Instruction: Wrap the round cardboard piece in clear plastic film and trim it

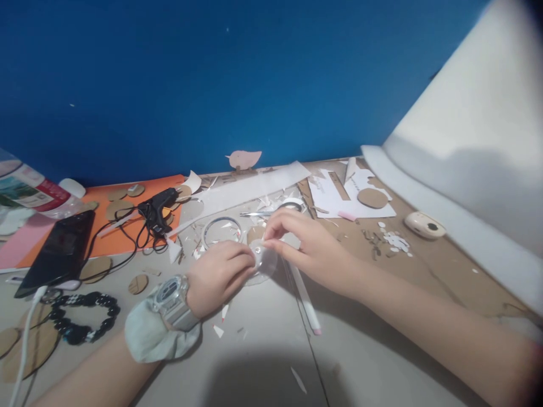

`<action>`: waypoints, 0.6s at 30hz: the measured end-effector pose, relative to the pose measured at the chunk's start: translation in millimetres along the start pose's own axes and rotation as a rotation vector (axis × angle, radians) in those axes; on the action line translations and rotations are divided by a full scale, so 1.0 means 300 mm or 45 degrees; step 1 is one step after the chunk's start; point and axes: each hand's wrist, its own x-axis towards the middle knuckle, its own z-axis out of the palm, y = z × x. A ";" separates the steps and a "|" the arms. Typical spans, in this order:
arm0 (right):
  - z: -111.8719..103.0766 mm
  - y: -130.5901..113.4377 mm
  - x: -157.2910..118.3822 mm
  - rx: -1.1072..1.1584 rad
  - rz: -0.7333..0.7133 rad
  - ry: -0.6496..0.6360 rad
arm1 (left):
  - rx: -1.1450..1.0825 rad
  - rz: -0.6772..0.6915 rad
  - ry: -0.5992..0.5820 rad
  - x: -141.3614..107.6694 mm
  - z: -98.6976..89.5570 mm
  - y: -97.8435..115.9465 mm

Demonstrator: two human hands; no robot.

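Head view: brings both hands close together near the middle of the frame, at a clear disc (267, 267) lying low over the bench (267, 322), with a small pale piece (258, 250) on it. Curls the fingers of the left hand (223, 274) at the disc's left edge, apparently steadying it; cannot tell, behind the knuckles, whether truly gripping. Brings thumb and forefinger of the right hand (311, 246) nearly together in a pinch near the pale piece; too blurred to tell what, if anything, lies between.

Risks knocking the pale piece askew through a slip of the pinch, or skidding the disc, probably slick, through too light a hold on the left. May also roll the white pen (306, 302), just below the right wrist, with a dip of the forearm, or scatter the white dots (397, 242) at right with a wide sweep.

Leaves little room above, crowded by a ring (205, 230) and a metal tool (257, 213); meets a glue gun (155, 212) and its cord at left. Stops at the blue wall (254, 73) above and a white sheet (487, 141) at right. Offers most room at lower middle, among few paper slivers.
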 end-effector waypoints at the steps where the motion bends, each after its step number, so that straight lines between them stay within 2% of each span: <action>1: 0.000 0.000 0.000 0.007 0.010 -0.005 | 0.005 0.008 0.008 0.001 0.000 0.000; 11: -0.002 0.011 -0.001 0.087 0.069 -0.035 | 0.049 0.042 -0.033 -0.003 -0.010 -0.001; 18: -0.019 -0.011 0.009 0.171 0.316 0.021 | 0.236 0.059 0.013 0.005 -0.002 0.013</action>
